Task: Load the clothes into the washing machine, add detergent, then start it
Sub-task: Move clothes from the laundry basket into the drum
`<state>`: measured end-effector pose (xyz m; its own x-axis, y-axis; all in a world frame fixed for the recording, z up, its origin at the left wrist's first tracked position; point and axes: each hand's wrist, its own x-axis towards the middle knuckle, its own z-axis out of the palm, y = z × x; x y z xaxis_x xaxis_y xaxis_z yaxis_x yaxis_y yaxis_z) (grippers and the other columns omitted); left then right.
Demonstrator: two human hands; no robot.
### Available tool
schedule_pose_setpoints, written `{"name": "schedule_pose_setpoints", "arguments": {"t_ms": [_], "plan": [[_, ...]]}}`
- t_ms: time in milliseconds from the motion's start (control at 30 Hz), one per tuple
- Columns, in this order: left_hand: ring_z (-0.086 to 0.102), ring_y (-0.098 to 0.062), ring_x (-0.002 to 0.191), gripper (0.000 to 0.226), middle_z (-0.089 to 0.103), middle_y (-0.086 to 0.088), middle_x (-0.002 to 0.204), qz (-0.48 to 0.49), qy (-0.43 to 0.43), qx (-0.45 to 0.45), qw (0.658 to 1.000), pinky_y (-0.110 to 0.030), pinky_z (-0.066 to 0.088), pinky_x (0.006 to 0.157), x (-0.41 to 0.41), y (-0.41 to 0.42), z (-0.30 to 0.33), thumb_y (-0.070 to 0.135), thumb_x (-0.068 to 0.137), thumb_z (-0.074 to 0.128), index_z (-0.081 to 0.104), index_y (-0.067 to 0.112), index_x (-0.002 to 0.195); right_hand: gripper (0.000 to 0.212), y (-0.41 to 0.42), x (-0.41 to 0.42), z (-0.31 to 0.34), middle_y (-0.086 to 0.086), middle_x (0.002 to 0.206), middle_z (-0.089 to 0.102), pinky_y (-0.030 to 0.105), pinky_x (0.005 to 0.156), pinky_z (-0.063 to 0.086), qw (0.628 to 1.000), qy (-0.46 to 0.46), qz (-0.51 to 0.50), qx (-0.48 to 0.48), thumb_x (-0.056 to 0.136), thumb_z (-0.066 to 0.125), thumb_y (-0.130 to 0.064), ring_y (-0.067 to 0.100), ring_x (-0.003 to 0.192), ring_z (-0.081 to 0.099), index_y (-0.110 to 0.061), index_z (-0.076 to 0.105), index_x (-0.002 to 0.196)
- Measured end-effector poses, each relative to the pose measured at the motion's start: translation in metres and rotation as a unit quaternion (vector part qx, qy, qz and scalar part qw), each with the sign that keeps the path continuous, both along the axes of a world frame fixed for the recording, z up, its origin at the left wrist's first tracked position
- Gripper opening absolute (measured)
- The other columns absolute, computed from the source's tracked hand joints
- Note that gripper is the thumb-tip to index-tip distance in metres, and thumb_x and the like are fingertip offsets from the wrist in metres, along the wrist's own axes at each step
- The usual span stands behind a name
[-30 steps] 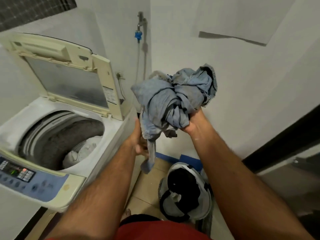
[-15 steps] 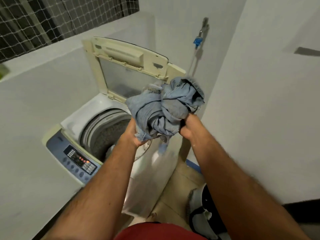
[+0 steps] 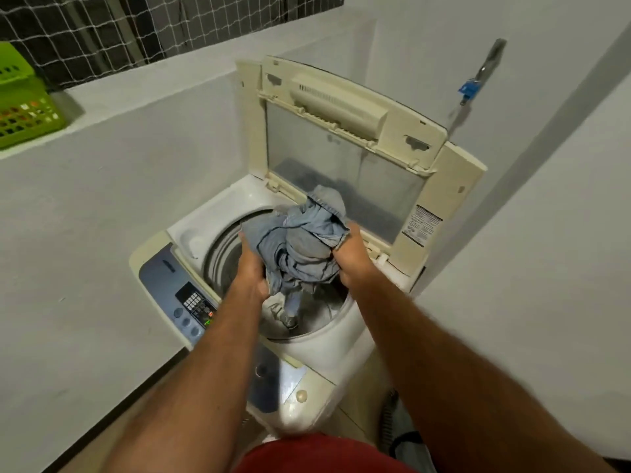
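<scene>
A bunched blue-grey garment (image 3: 300,247) hangs over the open drum of a cream top-loading washing machine (image 3: 218,213). My left hand (image 3: 251,268) grips its left side and my right hand (image 3: 353,257) grips its right side. A strip of the garment dangles down into the drum, where pale laundry (image 3: 273,307) lies at the bottom. The machine's lid (image 3: 341,131) stands upright behind the drum. Its blue control panel (image 3: 181,295) with lit indicators sits at the near left.
White walls close in on both sides of the machine. A green plastic basket (image 3: 24,97) sits on the ledge at upper left, below a netted window. A tap with a blue fitting (image 3: 469,88) is on the back wall. A laundry basket (image 3: 392,425) stands on the floor at lower right.
Both hands have carried the garment leftward and down, from in front of the wall to directly over the drum. My view has turned toward the machine.
</scene>
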<state>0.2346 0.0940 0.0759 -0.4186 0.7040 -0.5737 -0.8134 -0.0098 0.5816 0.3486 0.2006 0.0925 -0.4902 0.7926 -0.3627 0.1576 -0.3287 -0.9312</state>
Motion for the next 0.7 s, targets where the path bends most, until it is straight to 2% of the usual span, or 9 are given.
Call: {"name": "schedule_pose_setpoints", "arguments": {"t_ms": [67,167,267,333,367,433,533,600,700], "plan": [[0.050,-0.040,0.123,0.095,0.056,-0.015,0.134,0.011,-0.035,0.012,0.999,-0.058,0.037,0.105,-0.006,-0.004,-0.012,0.082,0.082,0.017,0.051,0.013,0.138,0.047,-0.005,-0.005,-0.007,0.018,0.128,0.060,0.053,0.099,0.051,1.000,-0.022,0.009,-0.014,0.095,0.063,-0.024,0.036,0.113,0.061,-0.010,0.048,0.137],[0.060,-0.038,0.112,0.107,0.065,-0.013,0.122,0.015,-0.021,-0.019,0.999,-0.061,0.046,0.095,-0.012,-0.011,-0.031,0.094,0.065,0.018,0.060,0.019,0.129,0.039,-0.011,-0.018,-0.014,0.017,0.126,0.057,0.045,0.101,0.047,0.998,-0.068,0.008,-0.006,0.101,0.051,-0.015,0.034,0.112,0.059,-0.007,0.042,0.138],[0.069,-0.035,0.097,0.102,0.071,-0.013,0.109,-0.038,0.002,-0.042,0.998,-0.054,0.056,0.078,-0.013,-0.017,-0.044,0.094,0.054,0.038,0.066,0.021,0.120,0.020,-0.014,-0.023,-0.022,0.009,0.105,0.058,0.024,0.085,0.047,0.994,-0.099,0.028,-0.047,0.105,0.036,-0.007,0.016,0.085,0.057,-0.007,0.055,0.110],[0.068,-0.035,0.099,0.096,0.070,-0.015,0.113,-0.068,0.029,-0.078,0.994,-0.053,0.055,0.083,-0.011,-0.018,-0.053,0.087,0.057,0.053,0.064,0.018,0.123,0.026,-0.011,-0.024,-0.027,0.019,0.127,0.057,0.019,0.093,0.042,0.983,-0.165,0.069,-0.048,0.104,0.039,-0.006,0.027,0.109,0.059,0.000,0.053,0.124],[0.069,-0.034,0.096,0.091,0.070,-0.015,0.110,-0.076,0.042,-0.104,0.991,-0.051,0.056,0.082,-0.010,-0.019,-0.058,0.081,0.059,0.059,0.064,0.016,0.122,0.036,-0.012,-0.024,-0.023,0.020,0.142,0.049,0.021,0.101,0.035,0.974,-0.207,0.087,-0.026,0.103,0.042,-0.008,0.031,0.125,0.052,0.001,0.045,0.138],[0.071,-0.033,0.091,0.080,0.072,-0.016,0.104,-0.090,0.047,-0.149,0.984,-0.048,0.059,0.076,-0.011,-0.017,-0.069,0.072,0.064,0.066,0.066,0.012,0.117,0.042,-0.009,-0.025,-0.028,0.019,0.147,0.045,0.029,0.107,0.031,0.927,-0.318,0.183,0.074,0.102,0.047,-0.013,0.031,0.132,0.047,-0.001,0.041,0.142],[0.069,-0.031,0.090,0.064,0.070,-0.016,0.107,-0.088,0.047,-0.203,0.974,-0.040,0.060,0.064,-0.010,-0.008,-0.079,0.058,0.077,0.068,0.063,0.010,0.118,0.041,-0.004,-0.022,-0.035,0.018,0.130,0.060,0.041,0.094,0.050,0.949,-0.281,0.144,-0.013,0.101,0.046,-0.030,0.028,0.103,0.061,-0.003,0.055,0.130],[0.066,-0.030,0.085,0.051,0.068,-0.015,0.103,-0.128,0.058,-0.264,0.954,-0.039,0.058,0.056,-0.006,-0.002,-0.079,0.051,0.084,0.063,0.062,0.010,0.114,0.041,-0.004,-0.023,-0.034,0.015,0.121,0.064,0.046,0.087,0.053,0.955,-0.267,0.124,-0.041,0.099,0.044,-0.029,0.025,0.088,0.059,-0.004,0.056,0.129],[0.059,-0.033,0.087,0.035,0.058,-0.014,0.117,-0.186,0.070,-0.325,0.924,-0.051,0.056,0.073,0.003,0.003,-0.080,0.038,0.091,0.057,0.056,0.008,0.110,0.041,-0.001,-0.024,-0.038,0.019,0.127,0.061,0.042,0.085,0.052,0.931,-0.311,0.190,0.008,0.099,0.046,-0.026,0.024,0.085,0.058,-0.001,0.054,0.131]]}}
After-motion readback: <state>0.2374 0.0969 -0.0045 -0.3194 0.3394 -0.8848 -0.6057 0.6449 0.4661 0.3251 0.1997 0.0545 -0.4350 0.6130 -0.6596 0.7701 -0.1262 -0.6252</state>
